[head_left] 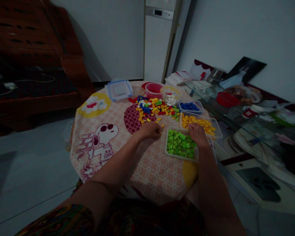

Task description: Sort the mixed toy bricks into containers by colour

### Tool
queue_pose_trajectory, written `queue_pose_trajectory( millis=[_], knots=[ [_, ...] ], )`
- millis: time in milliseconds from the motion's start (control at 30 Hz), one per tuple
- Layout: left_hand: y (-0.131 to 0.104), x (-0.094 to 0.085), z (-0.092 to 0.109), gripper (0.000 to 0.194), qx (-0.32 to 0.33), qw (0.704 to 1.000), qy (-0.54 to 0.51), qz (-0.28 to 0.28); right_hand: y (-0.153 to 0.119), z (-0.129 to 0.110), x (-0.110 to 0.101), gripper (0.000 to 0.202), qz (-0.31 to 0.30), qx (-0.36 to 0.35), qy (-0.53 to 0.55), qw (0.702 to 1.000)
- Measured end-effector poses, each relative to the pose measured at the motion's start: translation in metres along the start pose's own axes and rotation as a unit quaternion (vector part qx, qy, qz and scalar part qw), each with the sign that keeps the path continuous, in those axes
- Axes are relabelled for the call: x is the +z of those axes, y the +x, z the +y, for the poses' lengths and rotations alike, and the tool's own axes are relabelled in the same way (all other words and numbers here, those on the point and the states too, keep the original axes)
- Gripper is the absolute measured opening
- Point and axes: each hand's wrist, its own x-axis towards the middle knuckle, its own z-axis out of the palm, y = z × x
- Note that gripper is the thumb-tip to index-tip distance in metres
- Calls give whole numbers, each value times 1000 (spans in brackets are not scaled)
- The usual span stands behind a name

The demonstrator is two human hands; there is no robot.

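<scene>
A mixed pile of small toy bricks in several colours lies on the patterned cloth. My left hand is on the cloth just in front of the pile, its fingers curled by a few yellow bricks; what it holds, if anything, is hidden. My right hand is closed at the near edge of the box of yellow bricks, beside the box of green bricks; nothing can be made out in its fingers. Behind them stands a box of blue bricks. White bricks form a small heap.
A red tub and a blue-rimmed lid are at the back of the round table. To the right, a glass shelf holds a red bowl, a paper cup and papers.
</scene>
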Motion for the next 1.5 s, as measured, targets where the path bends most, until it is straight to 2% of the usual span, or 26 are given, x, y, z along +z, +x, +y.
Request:
queue_pose_trajectory(
  millis=[167,367,667,867,933,1033,1167,1300,1500],
  knots=[
    [0,-6,-3,6,-4,1000,-11,17,0,-1,-1,37,-9,-1,-1,1000],
    [3,-9,-5,7,35,990,-123,64,1,-2,-2,35,-12,2,-16,1000],
    [2,-5,5,11,90,960,-261,44,0,-1,2,36,3,7,-15,1000],
    [0,7,25,20,166,931,-324,-32,1,-2,1,37,-2,9,-8,1000],
    [-1,6,25,22,166,929,-328,-33,1,-2,1,37,1,12,-7,1000],
    [-1,-2,16,21,132,947,-292,12,1,-1,3,36,4,7,-7,1000],
    [-3,-17,-4,15,78,984,-142,78,1,1,3,34,6,1,-2,1000],
    [-3,-23,-14,16,40,998,-23,52,1,1,0,34,-1,1,4,1000],
    [1,-14,-14,12,19,999,40,8,0,-3,-5,36,-26,17,-15,999]
  ],
)
